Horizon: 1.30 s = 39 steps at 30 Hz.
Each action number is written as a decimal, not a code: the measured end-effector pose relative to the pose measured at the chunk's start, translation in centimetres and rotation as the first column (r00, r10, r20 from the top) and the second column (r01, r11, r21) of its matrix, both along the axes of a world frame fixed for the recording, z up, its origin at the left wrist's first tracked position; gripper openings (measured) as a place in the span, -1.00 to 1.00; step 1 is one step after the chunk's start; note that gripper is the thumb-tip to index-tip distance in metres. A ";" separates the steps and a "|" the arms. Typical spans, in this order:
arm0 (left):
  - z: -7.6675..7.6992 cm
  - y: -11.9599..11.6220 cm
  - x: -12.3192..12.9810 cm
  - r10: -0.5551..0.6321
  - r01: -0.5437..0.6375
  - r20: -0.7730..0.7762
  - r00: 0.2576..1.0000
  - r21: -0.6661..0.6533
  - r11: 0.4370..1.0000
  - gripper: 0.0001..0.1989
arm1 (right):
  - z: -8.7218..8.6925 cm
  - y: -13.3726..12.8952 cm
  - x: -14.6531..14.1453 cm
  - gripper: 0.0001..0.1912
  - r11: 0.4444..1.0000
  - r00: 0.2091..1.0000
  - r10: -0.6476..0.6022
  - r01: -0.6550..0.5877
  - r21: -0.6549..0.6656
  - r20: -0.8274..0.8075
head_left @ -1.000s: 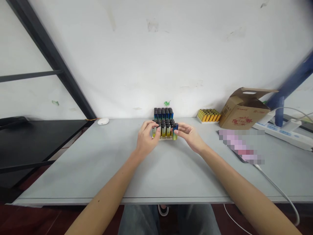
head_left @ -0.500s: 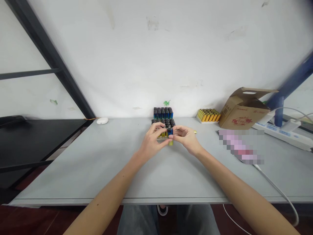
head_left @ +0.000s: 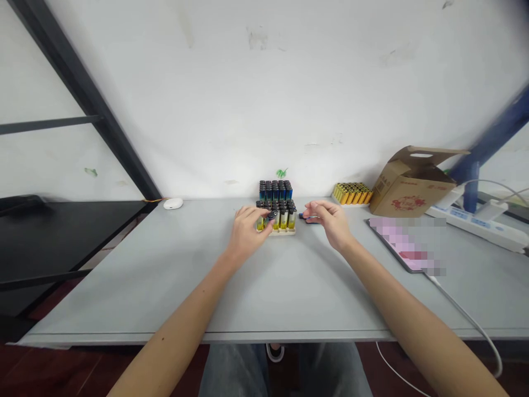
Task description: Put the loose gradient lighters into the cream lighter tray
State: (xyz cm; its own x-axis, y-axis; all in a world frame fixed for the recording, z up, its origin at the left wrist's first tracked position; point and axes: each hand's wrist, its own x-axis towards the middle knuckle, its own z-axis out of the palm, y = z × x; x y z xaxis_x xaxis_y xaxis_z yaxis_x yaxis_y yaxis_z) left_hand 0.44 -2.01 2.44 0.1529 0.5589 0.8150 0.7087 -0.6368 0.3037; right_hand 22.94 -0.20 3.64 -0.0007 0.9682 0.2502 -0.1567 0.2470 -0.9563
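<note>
My left hand [head_left: 247, 227] is closed, thumb and fingers pinching a dark-topped lighter [head_left: 271, 215] in front of the lighter tray; most of its body is hidden. My right hand [head_left: 330, 219] has its fingers curved and slightly apart, right at a blue lighter [head_left: 311, 219] with a dark end that lies on the table; the hand covers part of it. Between the hands stands a pale tray [head_left: 285, 232] of upright lighters with black tops and yellow see-through bodies. Behind it stand several blue and black lighters [head_left: 276, 193] in rows.
Toward the back right is a tray of yellow cylinders [head_left: 354, 194], beside an open cardboard box [head_left: 407, 190]. A blurred phone [head_left: 403, 248] with a white cable lies on the right, near a white power strip [head_left: 481, 227]. A white earbud case [head_left: 173, 204] sits at the back left.
Both hands were together around a blue and black lighter. They have since parted: the left moved a little left with a lighter, the right moved right to the lying one. The tray shows more fully.
</note>
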 end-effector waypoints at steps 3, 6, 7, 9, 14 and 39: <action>0.1 0.2 -0.5 0.022 -0.023 -0.029 0.999 -0.018 1.000 -0.88 | -0.3 1.0 1.0 -0.77 0.987 0.987 -0.158 0.158 0.013 0.036; 0.0 0.3 -0.7 0.032 -0.035 -0.065 0.997 -0.044 0.998 -0.84 | -1.2 2.3 1.9 -0.78 0.954 0.947 -0.298 0.297 0.028 0.121; 0.0 0.3 -0.7 0.032 -0.035 -0.077 0.996 -0.045 0.998 -0.84 | -1.5 2.7 2.3 -0.78 0.942 0.930 -0.335 0.334 0.033 0.150; -0.1 0.4 -0.8 0.026 -0.028 -0.089 0.996 -0.024 0.999 -0.85 | -2.1 3.3 2.9 -0.77 0.919 0.899 -0.391 0.391 0.041 0.197; -0.4 0.5 -0.9 0.023 -0.022 -0.092 0.995 0.015 1.000 -0.85 | -2.5 3.9 3.8 -0.77 0.895 0.856 -0.441 0.443 0.056 0.269; -1.4 1.4 -1.0 -0.008 0.020 0.048 0.999 -0.246 0.969 -0.86 | -2.7 3.7 4.3 -0.73 0.886 0.720 -0.464 0.372 0.277 0.516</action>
State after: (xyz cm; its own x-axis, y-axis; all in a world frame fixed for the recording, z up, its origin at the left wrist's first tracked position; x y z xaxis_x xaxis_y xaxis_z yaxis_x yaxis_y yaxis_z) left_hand -0.52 -0.57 1.07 0.1278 0.7417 0.6585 0.6818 -0.5478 0.4847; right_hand 27.19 3.49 0.90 0.2132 0.8562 0.4705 0.5395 0.2983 -0.7873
